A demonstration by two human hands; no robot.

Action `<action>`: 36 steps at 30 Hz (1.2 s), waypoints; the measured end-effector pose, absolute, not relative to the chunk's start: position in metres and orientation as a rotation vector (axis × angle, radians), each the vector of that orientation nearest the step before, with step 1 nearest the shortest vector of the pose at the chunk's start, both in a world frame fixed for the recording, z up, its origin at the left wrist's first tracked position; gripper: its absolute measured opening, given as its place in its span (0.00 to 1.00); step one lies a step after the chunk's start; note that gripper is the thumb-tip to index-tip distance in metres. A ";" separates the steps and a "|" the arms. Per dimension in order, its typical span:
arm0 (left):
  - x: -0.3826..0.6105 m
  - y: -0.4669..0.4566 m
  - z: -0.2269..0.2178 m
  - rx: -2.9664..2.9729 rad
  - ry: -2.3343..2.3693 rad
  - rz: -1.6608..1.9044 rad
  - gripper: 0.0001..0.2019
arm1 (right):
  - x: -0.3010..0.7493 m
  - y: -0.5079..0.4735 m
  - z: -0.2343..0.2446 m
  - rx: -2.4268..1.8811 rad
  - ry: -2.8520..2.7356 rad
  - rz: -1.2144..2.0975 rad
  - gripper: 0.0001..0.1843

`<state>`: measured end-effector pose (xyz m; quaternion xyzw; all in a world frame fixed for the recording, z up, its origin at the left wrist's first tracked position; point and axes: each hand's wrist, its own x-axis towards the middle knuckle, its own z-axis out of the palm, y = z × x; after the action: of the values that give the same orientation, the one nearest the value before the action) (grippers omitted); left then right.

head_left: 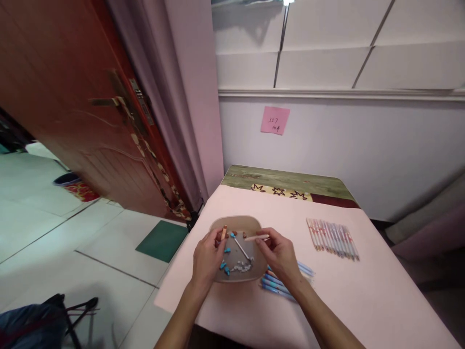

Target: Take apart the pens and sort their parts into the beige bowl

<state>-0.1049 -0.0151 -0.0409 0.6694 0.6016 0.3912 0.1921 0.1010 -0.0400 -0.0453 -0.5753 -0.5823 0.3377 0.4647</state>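
Over the beige tray, my left hand pinches a small orange-brown piece, which looks like a pen cap. My right hand grips a slim, pale pen barrel, its tip pointing left toward the other hand. The two held parts are apart. Inside the tray lie a thin white rod with a blue end, several small blue pieces, a few brown pieces, and a scatter of tiny white bits. Blue pens lie partly hidden beneath my right wrist.
A row of pale pens with reddish patterns rests on the pink-covered table to the right. A wall with a pink note stands behind the table. On the left are a brown door and a green mat.
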 end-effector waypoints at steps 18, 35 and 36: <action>-0.098 -0.012 -0.049 2.041 1.633 0.906 0.11 | 0.210 -0.078 -0.103 -2.323 -1.969 0.277 0.12; -0.040 -0.020 -0.029 0.606 0.909 1.114 0.15 | 0.102 -0.061 -0.040 -0.917 -0.891 1.864 0.22; -0.043 -0.020 -0.029 0.579 0.907 1.125 0.14 | 0.099 -0.061 -0.043 -0.883 -0.844 1.950 0.24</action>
<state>-0.0427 -0.0197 -0.0295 0.2610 0.4089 0.5076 0.7121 0.0988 -0.0609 -0.0429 -0.3504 -0.3349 0.7736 0.4081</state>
